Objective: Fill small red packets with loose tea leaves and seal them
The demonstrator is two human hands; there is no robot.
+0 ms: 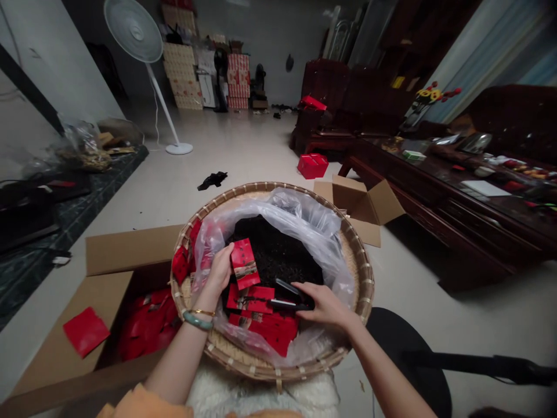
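Note:
My left hand (pixel 221 266) pinches a red printed packet (pixel 246 264) by its left edge, over a clear plastic bag (pixel 343 284) of loose dark leaves that look like tea (pixel 285 255). In my right hand (pixel 319 303) is a black flat iron (pixel 287 296), its two arms apart and pointing left toward the packets. Nothing sits between those arms. Below the held packet, several more red packets (pixel 272 331) lie on the near side of the bag. A round woven bamboo tray (pixel 368 276) holds the bag.
At the left stands an open cardboard box (pixel 134 247) full of red packets (pixel 150 322), with one packet (pixel 86 332) on its flap. Another open carton (pixel 361 203) and a red box (pixel 312 166) are beyond the tray. A black round base (pixel 404 360) stands close on the right.

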